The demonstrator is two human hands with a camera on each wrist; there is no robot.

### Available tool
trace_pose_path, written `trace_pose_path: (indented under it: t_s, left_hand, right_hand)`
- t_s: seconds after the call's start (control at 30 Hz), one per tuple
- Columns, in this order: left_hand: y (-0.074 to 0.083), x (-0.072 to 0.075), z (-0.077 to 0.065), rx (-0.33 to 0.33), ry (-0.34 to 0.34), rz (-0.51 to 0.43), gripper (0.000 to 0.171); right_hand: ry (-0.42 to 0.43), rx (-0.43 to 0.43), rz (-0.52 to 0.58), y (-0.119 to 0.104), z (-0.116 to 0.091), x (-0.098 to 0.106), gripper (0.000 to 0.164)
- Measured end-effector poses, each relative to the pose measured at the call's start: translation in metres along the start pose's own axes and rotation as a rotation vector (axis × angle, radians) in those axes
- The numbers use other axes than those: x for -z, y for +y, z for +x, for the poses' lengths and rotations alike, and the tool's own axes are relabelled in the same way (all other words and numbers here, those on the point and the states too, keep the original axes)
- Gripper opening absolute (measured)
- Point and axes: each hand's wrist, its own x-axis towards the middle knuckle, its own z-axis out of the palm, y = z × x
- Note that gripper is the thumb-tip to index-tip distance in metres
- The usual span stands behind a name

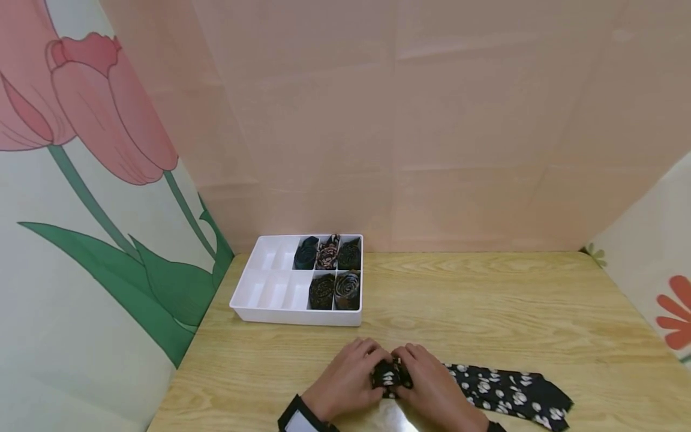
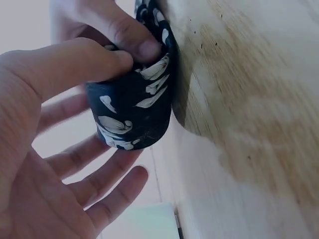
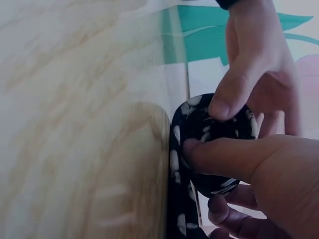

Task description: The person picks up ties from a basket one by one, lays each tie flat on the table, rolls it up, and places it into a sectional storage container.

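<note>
A black necktie [image 1: 507, 390] with white flowers lies on the table, its wide end flat toward the right. The other end is wound into a roll [image 2: 132, 112] standing on its edge. My left hand [image 1: 351, 381] grips the roll from the left, thumb on the near side and fingers around the far side. From the right, my right hand [image 1: 434, 387] holds the same roll. Both thumbs press at the coil's open side in the right wrist view, where the flat strip [image 3: 175, 164] runs off along the table.
A white divided tray [image 1: 297, 317] stands behind the hands, toward the left. Several dark rolled neckties [image 1: 347, 291] fill its right-hand compartments; the left ones hold nothing. The wooden table [image 1: 486, 300] meets a pinkish backdrop at the back.
</note>
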Motion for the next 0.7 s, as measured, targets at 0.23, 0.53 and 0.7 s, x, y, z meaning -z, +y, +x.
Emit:
trace_pose_path:
  t_s: [0.23,0.53,0.7]
  left_hand:
    - [0.0012,0.0004,0.0007,-0.018,0.018,0.004,0.039]
    - [0.0018,0.0033,0.0013,-0.015,-0.011,0.01,0.034]
    - [0.0031,0.0039,0.0014,-0.007,-0.047,0.017,0.044]
  right_hand:
    - [-0.043,-0.005,0.064,0.0015,-0.0005,0.0006,0.05]
    - [-0.094,-0.016,0.103,0.0029,-0.0016,-0.0004,0.058]
    - [-0.073,-0.014,0.062,0.0025,-0.0045,-0.001,0.05]
